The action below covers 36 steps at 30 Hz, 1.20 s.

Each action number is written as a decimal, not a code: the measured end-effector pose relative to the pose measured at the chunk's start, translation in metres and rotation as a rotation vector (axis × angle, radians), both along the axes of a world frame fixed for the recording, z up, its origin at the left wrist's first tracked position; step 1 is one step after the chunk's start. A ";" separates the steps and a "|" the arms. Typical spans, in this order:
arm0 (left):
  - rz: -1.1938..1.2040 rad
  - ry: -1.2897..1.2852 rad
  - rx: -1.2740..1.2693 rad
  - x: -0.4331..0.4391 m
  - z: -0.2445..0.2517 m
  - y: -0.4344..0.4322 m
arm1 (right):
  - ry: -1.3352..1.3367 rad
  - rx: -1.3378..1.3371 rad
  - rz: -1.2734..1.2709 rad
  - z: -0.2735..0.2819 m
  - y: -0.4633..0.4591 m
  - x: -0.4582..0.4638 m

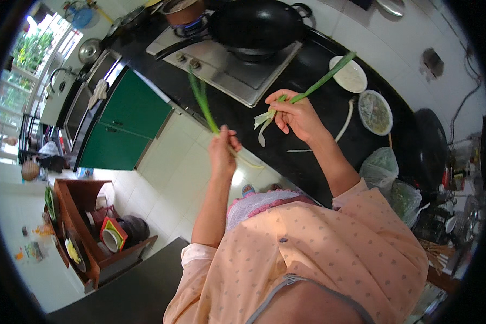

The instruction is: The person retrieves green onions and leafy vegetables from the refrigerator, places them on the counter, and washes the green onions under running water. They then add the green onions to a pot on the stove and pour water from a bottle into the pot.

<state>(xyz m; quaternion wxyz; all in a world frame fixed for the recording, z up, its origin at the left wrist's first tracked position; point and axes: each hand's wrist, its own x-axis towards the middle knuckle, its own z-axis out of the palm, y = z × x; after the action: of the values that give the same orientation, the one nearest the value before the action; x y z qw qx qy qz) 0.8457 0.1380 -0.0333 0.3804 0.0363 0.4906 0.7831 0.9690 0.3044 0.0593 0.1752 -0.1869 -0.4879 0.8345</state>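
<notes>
My left hand [223, 152] grips a green onion [204, 103] partway down its stalk, green leaves pointing up and the pale root end hanging below. In my right hand [293, 113] is a bunch of stripped green onion leaves [326, 77], a long green blade reaching up to the right. Pale, limp outer layers [263, 121] dangle from its fingers on the left. Both hands are raised over the front edge of the black countertop [263, 160]. Near my right wrist, a white stalk piece [345, 121] lies on the counter.
A black wok [257, 26] sits on the steel gas hob [243, 77]; behind it a brown pot [183, 10] stands over a lit blue flame. Two white dishes, one a plate [348, 75], the other a filled bowl [375, 112], stand right, near plastic bags [380, 166].
</notes>
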 end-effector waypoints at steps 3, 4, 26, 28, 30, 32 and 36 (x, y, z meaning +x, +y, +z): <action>-0.220 -0.136 0.004 0.042 0.002 0.061 | 0.022 0.055 0.014 0.009 0.016 0.021; -0.352 -0.060 -0.141 0.043 0.002 0.070 | 0.023 0.071 0.019 0.010 0.021 0.027; -0.096 0.425 -0.358 -0.072 0.072 -0.143 | 0.029 0.072 0.554 -0.015 -0.108 -0.157; -0.014 0.419 -0.293 -0.096 0.068 -0.173 | 0.039 0.080 0.590 -0.014 -0.139 -0.197; 0.046 0.328 -0.256 -0.127 0.064 -0.208 | 0.056 0.095 0.663 -0.016 -0.172 -0.241; 0.117 0.317 -0.285 -0.162 0.061 -0.242 | 0.044 0.083 0.715 -0.015 -0.210 -0.286; 0.081 0.365 -0.405 -0.219 0.058 -0.311 | 0.036 -0.021 0.805 -0.013 -0.282 -0.366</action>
<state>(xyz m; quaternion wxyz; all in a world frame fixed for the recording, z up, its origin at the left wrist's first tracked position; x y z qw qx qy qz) 0.6265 -0.1728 0.0247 0.2537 0.0801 0.6987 0.6641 0.6033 0.0223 0.0461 -0.1592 0.0319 -0.5104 0.8445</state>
